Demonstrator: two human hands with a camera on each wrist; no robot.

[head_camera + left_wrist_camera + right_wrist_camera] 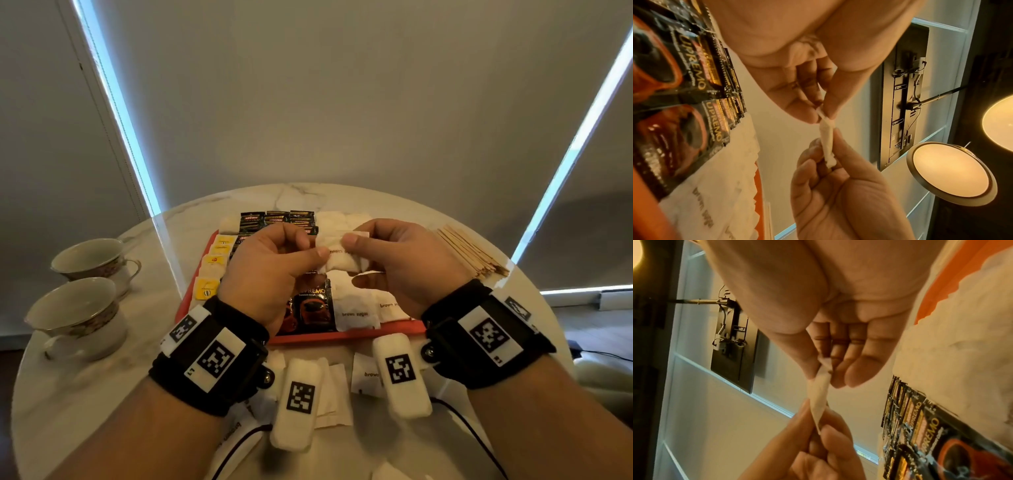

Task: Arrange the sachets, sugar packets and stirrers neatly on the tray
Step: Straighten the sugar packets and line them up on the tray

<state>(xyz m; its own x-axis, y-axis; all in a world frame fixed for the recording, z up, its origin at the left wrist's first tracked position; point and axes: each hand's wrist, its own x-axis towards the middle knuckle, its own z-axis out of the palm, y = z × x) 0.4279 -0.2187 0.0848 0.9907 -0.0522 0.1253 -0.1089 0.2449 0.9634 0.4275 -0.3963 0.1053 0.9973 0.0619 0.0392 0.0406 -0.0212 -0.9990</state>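
Seen from the person's head, loose white packets (337,390) lie on the round marble surface (102,394) on the near side of a red tray (342,335). Above the tray, both hands hold one white brown sugar packet (342,253) in the air, its long axis running left to right between them. The left hand (270,270) pinches the packet's left end between thumb and forefinger, the other fingers curled; the right hand (407,263) pinches the right end the same way. Both grips are closed on the packet. Each wrist wears a black strap with white marker blocks. From the wrist cameras the packet (827,139) appears edge-on, a thin strip stretched from one pinch to the other. On the tray under the hands lie dark coffee sachets (310,308), with more brown sugar packets (356,313) to their right and yellow sachets (207,289) along the tray's left side. More dark sachets and white packets fill the tray's far end. To the right of the tray, a bundle of wooden stirrers (472,255) rests on the surface. To the left of the tray stand two teacups (82,301). Beyond the tray hang pale window blinds with bright strips of light at their edges.
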